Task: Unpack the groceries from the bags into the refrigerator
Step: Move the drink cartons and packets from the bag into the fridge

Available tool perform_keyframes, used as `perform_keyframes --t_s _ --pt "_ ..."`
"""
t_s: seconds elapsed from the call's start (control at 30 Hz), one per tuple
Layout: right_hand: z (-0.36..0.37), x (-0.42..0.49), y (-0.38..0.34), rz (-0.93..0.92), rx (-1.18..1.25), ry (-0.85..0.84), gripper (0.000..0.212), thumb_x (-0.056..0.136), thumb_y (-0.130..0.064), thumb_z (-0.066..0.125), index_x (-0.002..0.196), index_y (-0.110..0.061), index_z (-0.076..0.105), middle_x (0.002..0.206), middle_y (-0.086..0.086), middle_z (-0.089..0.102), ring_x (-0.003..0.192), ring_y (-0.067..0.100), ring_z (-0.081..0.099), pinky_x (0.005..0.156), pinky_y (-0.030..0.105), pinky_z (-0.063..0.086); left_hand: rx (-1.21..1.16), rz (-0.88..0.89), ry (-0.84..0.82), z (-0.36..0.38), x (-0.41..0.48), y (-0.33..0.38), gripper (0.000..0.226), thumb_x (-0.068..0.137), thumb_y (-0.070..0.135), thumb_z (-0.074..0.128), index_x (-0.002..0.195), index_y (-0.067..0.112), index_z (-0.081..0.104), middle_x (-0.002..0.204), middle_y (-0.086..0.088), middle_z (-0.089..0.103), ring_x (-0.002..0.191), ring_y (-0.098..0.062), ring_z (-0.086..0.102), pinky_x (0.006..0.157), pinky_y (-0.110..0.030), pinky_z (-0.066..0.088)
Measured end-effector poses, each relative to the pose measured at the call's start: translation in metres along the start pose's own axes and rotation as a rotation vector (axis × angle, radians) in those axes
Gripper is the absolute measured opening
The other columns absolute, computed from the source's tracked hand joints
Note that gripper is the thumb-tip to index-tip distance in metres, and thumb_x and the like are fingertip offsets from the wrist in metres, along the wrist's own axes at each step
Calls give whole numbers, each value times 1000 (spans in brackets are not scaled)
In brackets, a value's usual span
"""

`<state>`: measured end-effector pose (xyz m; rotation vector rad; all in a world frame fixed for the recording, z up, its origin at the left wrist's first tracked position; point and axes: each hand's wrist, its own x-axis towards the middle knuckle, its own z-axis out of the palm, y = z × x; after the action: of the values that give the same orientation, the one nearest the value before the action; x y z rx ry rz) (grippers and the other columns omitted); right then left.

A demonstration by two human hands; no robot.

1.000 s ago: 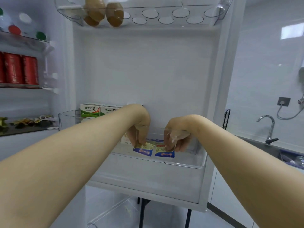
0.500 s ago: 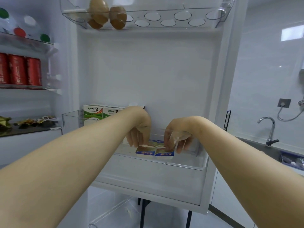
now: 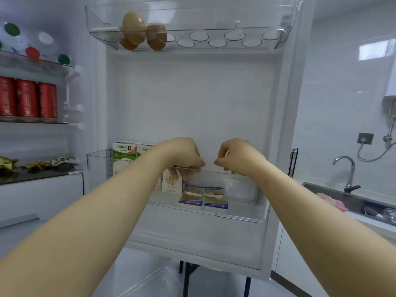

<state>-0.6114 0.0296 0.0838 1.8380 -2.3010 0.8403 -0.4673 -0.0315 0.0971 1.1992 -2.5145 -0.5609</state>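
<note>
Stacked sealed cups (image 3: 203, 199) in door shelf (image 3: 240, 218): probably light, thin-lidded, best pinched by rims; my left hand (image 3: 184, 153) and right hand (image 3: 235, 155) hover curled, grip indiscernible

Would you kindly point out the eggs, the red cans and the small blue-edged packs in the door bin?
eggs (image 3: 134, 23): head view, shell of the taller left egg.
red cans (image 3: 26, 97): head view, side of the middle can.
small blue-edged packs (image 3: 215, 204): head view, lid of the front right pack.
</note>
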Motion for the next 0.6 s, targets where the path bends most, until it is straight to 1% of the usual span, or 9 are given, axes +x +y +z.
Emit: perform_keyframes --t_s 0.03,0.1,0.17,0.27,0.33,0.47,0.5,0.53,0.6 --pt "-2 -3 0 -19 -1 71 11 87 -26 58 89 -16 61 76 -3 64 72 18 62 72 35 55 6 21 34 -1 -3 0 23 92 27 56 89 8 68 85 -6 71 66 -17 69 68 -34 60" --pt "-8 -12 -1 -54 24 183 11 87 -26 55 88 -18 62 78 -4 63 77 19 60 70 34 53 33 60 89 -1 -9 0 21 92 29 55 94 12 67 85 -3 69 69 -14 67 65 -30 59" --pt "-14 -23 -1 -98 41 222 11 86 -28 54 85 -20 61 74 -8 61 76 16 58 67 32 50 85 113 152 0 -16 0 19 92 29 53 99 16 66 84 2 66 72 -12 62 64 -26 55" --pt "-18 -43 3 -142 49 257 8 87 -27 54 83 -23 60 67 -11 56 71 14 55 66 31 49 159 178 270 6 -28 4 23 92 24 48 107 20 66 100 3 65 89 -15 59 77 -29 50" --pt "-18 -56 11 -160 59 317 8 87 -23 54 85 -21 61 65 -11 55 69 14 53 67 31 48 123 223 340 15 -35 7 24 91 22 46 107 24 65 104 5 65 95 -15 58 83 -32 50" --pt "-9 -74 31 -180 46 486 7 84 -14 56 81 -17 62 69 -8 56 75 16 50 65 30 44 71 332 457 42 -39 9 24 91 22 46 107 23 64 106 7 62 98 -13 53 80 -28 45" --pt "-5 -77 36 -187 33 531 7 84 -13 57 79 -16 62 69 -7 56 75 17 50 63 30 42 66 377 515 52 -38 10 24 91 22 46 106 21 65 105 5 62 100 -15 53 80 -30 45" --pt "0 -79 40 -199 33 578 8 83 -12 58 77 -15 62 70 -5 55 75 18 49 62 29 41 69 448 623 61 -38 10 25 90 22 44 101 18 66 101 2 63 99 -20 55 79 -33 47" --pt "8 -84 48 -214 56 661 9 83 -10 61 75 -13 64 71 -2 57 76 20 51 62 27 40 134 568 821 78 -35 13 28 82 23 43 87 14 69 85 -3 66 82 -28 60 68 -38 50"
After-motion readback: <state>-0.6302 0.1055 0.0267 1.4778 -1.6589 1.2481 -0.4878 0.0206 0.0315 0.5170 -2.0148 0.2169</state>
